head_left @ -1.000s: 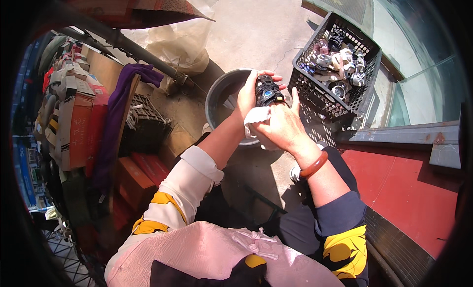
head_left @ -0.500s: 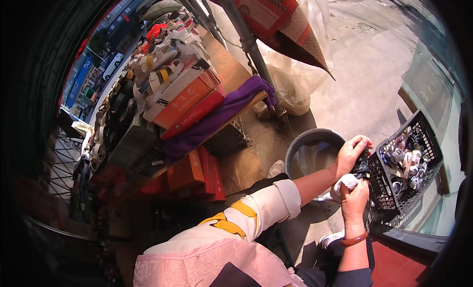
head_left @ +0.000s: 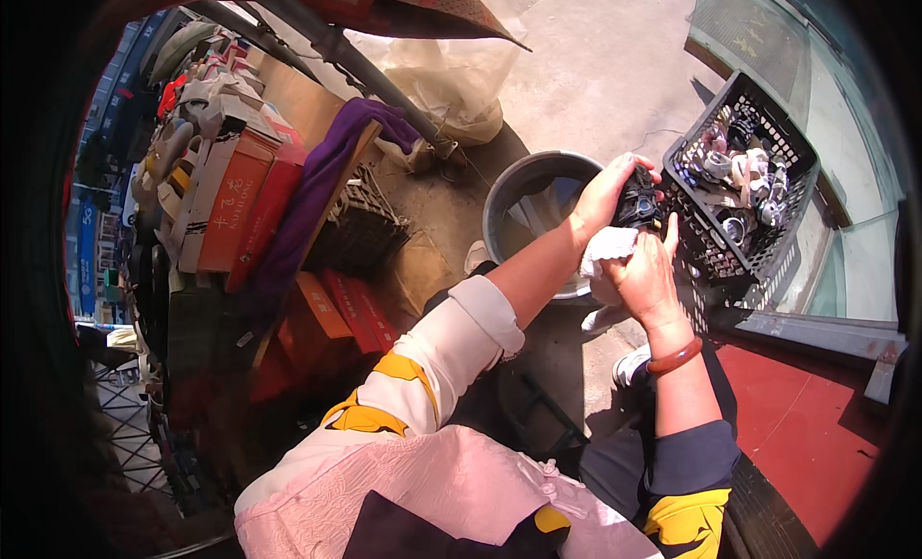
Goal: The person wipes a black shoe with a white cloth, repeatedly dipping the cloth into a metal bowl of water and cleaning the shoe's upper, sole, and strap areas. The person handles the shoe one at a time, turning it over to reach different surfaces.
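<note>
My left hand (head_left: 603,194) is closed on a small black strappy shoe, apparently a sandal (head_left: 637,206), with its fingers over the top. My right hand (head_left: 649,280) pinches a bunched white cloth (head_left: 607,255) just below the shoe, its index finger stretched out beside it. Whether the cloth touches the shoe is hard to make out. Below and left of my hands stands a round grey tub (head_left: 496,208) with liquid in it, partly hidden by my left forearm. Right of my hands is a black plastic basket (head_left: 697,234) holding several white, pink and dark strappy shoes (head_left: 744,180).
On the left, a table bears piled shoes and an orange-red shoebox (head_left: 230,199), with a purple cloth (head_left: 303,199) along its edge. More boxes (head_left: 341,309) sit underneath. A metal pole (head_left: 360,64) slants above translucent sheeting (head_left: 442,79). Glass panels (head_left: 826,88) stand at far right.
The whole view has shifted, so my hands, tub and basket appear farther left and higher. My right index finger now stretches out. Both hands keep hold of the shoe and the cloth.
</note>
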`<state>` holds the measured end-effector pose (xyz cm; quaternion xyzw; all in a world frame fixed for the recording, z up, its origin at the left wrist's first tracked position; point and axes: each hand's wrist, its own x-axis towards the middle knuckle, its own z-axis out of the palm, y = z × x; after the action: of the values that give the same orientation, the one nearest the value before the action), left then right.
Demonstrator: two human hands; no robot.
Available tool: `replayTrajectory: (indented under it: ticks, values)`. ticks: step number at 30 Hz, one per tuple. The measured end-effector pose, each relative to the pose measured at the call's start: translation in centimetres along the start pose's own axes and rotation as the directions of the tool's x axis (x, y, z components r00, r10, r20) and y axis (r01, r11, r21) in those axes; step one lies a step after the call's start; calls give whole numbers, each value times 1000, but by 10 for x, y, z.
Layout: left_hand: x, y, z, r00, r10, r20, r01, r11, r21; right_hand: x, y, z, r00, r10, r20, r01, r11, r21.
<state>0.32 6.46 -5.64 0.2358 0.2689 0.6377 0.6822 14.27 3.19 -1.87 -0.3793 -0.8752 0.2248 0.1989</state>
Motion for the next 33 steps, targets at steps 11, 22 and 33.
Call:
replayTrajectory:
  ticks: [11,22,33]
  values:
    - [-26,31,23,982,142,-124,-124,982,145,-19,-36,-8,988,43,-149,-35,998,57]
    - [-29,15,27,997,-24,-71,14,991,-134,-6,-17,-14,999,-32,31,31,999,41]
    - [-29,11,3,988,-5,-153,10,999,31,-4,-29,-21,951,176,254,-210,971,113]
